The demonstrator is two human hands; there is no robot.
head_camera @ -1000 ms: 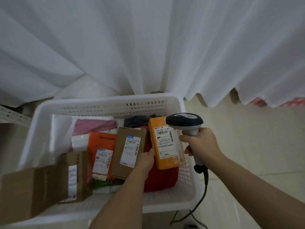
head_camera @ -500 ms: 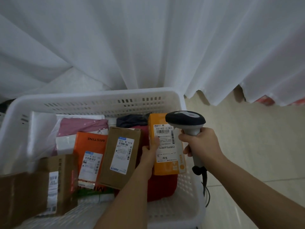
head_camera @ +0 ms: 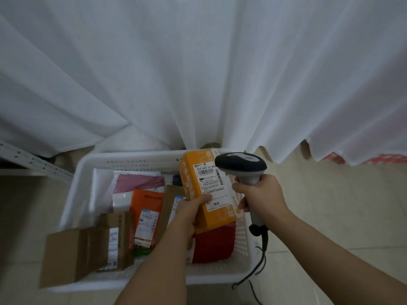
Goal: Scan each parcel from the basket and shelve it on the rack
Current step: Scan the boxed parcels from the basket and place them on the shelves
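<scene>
My left hand grips a yellow-orange boxed parcel by its lower left side and holds it tilted above the right end of the white basket. Its white shipping label faces up. My right hand holds a handheld barcode scanner by the grip. The dark scanner head sits just right of the label's top. The basket on the floor holds several more parcels: a brown cardboard box, an orange box, a pink bag and a red one.
A white curtain hangs right behind the basket and fills the upper view. A perforated white rack rail shows at the left edge. The scanner's black cable drops past the basket's right side onto the tiled floor.
My left hand has closed round the yellow-orange parcel and raised it out of the basket toward the scanner. The view has tilted up and the right hand keeps the scanner beside the label.
</scene>
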